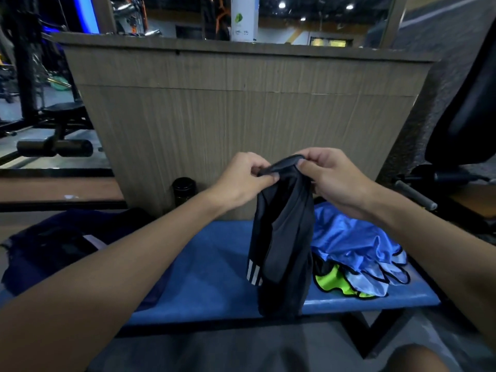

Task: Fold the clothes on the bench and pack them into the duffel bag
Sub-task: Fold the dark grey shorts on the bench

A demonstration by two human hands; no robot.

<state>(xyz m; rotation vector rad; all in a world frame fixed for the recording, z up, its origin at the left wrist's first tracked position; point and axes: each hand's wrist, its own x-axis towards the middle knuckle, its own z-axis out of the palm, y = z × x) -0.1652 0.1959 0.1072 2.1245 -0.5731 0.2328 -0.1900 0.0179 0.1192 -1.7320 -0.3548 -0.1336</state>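
Left hand (241, 178) and right hand (332, 178) pinched black shorts (284, 237) at the waistband, hem hanging by the bench's (209, 264) near edge, bare seat left, duffel bag (53, 245) far left, clothes pile (354, 237) touching right.

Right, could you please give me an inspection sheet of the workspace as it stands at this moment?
Surface: blue padded bench, carrying clothes at its right end.
Job's things: black garment with white stripes, held up above the bench; shiny light-blue garment and neon-green garment heaped together; dark navy duffel bag at left.
Clutter: black cylindrical bottle behind the bench.
Grippers: left hand and right hand both pinch the black garment's top edge.
Cables: nothing seen.
Surroundings: wood-panelled counter behind; gym machine at left.
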